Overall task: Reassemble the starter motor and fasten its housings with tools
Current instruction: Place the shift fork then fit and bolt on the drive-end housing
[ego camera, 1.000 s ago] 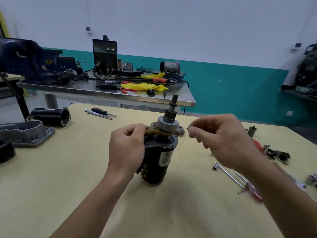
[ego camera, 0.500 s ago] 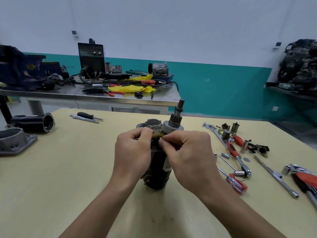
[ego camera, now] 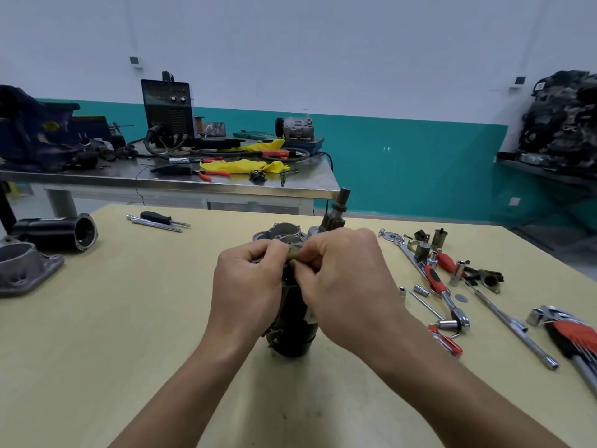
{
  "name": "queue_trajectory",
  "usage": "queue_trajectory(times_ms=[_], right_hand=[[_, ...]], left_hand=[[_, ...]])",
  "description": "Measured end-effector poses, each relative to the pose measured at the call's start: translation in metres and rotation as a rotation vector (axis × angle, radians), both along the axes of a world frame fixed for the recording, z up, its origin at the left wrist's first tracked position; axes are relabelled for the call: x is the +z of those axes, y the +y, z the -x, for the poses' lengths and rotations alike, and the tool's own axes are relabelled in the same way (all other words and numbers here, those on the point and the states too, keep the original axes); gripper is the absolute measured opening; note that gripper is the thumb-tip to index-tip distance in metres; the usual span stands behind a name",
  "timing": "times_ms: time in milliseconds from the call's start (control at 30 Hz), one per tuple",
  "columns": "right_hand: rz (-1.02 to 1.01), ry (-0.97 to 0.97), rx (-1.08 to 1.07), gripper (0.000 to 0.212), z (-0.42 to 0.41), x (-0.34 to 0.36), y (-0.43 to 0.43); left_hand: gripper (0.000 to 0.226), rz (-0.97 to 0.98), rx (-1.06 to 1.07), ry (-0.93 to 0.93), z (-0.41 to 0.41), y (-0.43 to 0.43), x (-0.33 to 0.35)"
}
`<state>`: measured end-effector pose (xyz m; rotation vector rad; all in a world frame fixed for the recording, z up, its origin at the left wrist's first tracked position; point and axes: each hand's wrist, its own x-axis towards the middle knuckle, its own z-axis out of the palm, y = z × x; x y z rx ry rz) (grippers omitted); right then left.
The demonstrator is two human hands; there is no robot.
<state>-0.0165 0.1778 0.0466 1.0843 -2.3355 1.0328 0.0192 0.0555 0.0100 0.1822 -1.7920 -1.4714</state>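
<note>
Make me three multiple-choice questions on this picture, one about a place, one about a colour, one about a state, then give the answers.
1. Where does the black cylindrical housing lie? A) left of the starter motor B) right of it C) on top of it
2. The screwdriver far left on the table has a handle that is: A) red B) black C) yellow
3. The starter motor is: A) lying on its side B) lifted off the table C) standing upright

1 A: it lies near the table's left edge. 2 B: its grip is black. 3 C: its base rests on the table, left hand and right hand pinching at its top.
</note>
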Motion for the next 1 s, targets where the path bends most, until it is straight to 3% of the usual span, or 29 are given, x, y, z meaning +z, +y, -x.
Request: queue_trajectory(times_ms=[167,433,767,1000], right_hand=[[0.042,0.062,0.148,0.005,0.013,-0.001,0.004],[0.057,0.383,0.286,0.007,0.029,-0.011,0.007],[-0.004,0.292,0.219,0.02,0.017,-0.022,0.016],[0.08,0.212,0.137,0.02,0.01,-0.024,0.005]], left_hand=[[0.039,-0.056,-0.019,-0.001,0.001,-0.005,0.001],[0.038,-0.078,-0.055,-0.01,0.002,-0.007,0.0],[0.033,-0.105,-0.066,-0.016,0.003,-0.006,0.002],[0.046,-0.077,-0.058,-0.009,0.002,-0.007,0.001]])
